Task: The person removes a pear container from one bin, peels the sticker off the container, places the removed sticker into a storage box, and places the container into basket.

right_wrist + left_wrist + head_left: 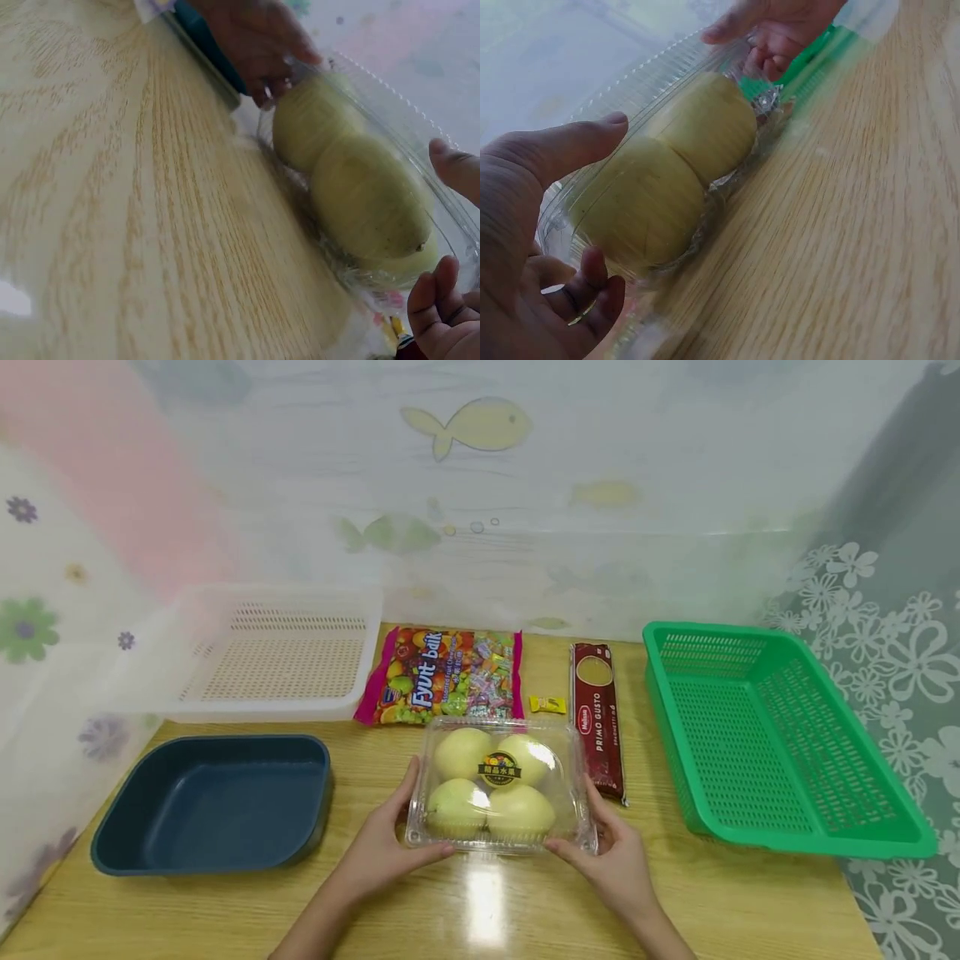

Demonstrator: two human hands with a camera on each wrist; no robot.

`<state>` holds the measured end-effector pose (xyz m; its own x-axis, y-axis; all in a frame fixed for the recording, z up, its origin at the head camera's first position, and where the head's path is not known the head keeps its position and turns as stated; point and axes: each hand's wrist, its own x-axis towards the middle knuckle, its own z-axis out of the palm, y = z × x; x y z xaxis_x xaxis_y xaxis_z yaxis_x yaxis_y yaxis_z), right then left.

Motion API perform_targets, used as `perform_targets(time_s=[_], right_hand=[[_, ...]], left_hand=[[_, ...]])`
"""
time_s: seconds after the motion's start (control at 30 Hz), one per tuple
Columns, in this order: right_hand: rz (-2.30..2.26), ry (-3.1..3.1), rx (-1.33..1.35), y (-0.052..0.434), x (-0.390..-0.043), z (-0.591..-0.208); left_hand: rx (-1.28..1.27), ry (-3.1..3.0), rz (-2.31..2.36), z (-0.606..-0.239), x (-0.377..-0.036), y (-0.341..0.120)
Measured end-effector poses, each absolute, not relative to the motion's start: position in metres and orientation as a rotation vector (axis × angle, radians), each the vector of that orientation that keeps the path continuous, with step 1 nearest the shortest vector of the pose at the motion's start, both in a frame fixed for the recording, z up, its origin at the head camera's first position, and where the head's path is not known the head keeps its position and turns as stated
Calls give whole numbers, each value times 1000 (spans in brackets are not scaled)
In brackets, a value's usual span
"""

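A clear plastic clamshell box with several pale yellow-green round fruits in it is at the middle of the table, a black and gold label on its lid. My left hand grips its left side, thumb along the near edge and fingers round the end. On the opposite side my right hand holds it the same way. Both wrist views show the fruits through the box wall between the two hands. Whether the box's base touches the table I cannot tell.
Behind the box lie a candy bag, a small yellow packet and a dark red spaghetti pack. At left are a white basket and a dark blue basin. A green basket stands at right. Patterned curtains border the table.
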<state>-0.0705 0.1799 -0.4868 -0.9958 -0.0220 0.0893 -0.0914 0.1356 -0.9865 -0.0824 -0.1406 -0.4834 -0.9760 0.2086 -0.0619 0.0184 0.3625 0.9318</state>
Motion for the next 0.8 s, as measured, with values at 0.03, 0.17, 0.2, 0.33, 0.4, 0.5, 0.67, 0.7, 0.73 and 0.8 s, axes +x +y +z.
perform_targets(time_s=[0.03,0.17,0.2,0.33,0.4,0.5,0.67,0.7,0.73,0.8], right_hand=[[2014,-2349,112,180,-71,-486],[1954,-2412,96,179,-69,-484],[1935,-2429,88,180,-67,-484],[1870,-2487,54,180,-63,-482],[1860,-2498,37,181,-61,-481],[1860,-2499,32,181,-62,-481],[1873,-2493,75,180,-66,-482],[1888,-2488,79,180,-66,-483],[1902,-2484,77,180,-67,-483],[1928,-2476,72,180,-68,-483]], left_hand=[[198,2439,1668,-483,-83,-141],[182,2429,1664,-481,-82,-140],[179,2430,1657,-481,-82,-140],[161,2443,1621,-481,-80,-138],[157,2438,1615,-482,-79,-137],[150,2438,1618,-481,-80,-137],[127,2455,1612,-479,-82,-138],[123,2457,1610,-479,-82,-138],[121,2459,1610,-479,-82,-138],[112,2458,1611,-479,-83,-138]])
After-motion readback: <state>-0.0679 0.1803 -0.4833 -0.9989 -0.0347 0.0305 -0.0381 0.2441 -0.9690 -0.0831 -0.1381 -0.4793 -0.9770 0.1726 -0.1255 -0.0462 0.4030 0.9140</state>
